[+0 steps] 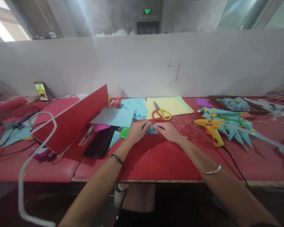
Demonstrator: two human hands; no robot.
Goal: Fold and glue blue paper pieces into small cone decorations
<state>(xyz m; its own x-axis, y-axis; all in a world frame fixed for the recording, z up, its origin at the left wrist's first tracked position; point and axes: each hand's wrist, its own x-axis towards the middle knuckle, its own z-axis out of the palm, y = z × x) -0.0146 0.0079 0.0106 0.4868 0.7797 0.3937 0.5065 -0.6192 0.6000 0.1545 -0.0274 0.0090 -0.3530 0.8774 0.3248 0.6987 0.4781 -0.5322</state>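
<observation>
Both hands meet above the red tabletop (pixel 156 164), pinching a small piece of light blue paper (pixel 152 130) between them. My left hand (pixel 137 131) has its thumb and fingers closed at the paper's left side. On the other side, my right hand (pixel 168 131) is closed on it too; the fingertips partly cover the paper. Just beyond the hands lie scissors (pixel 161 114) with red and yellow handles, their blades pointing away. They rest on a pale yellow sheet (pixel 177 106). Cut blue paper pieces (pixel 140 111) are heaped to its left.
A yellow glue gun (pixel 209 127) with a cord lies at right, beside blue cone-shaped paper pieces (pixel 236 129). At left are a black phone (pixel 100 143), a leaning red board (pixel 78 123) and a bent white tube (pixel 22 176). A white partition (pixel 137 66) stands behind.
</observation>
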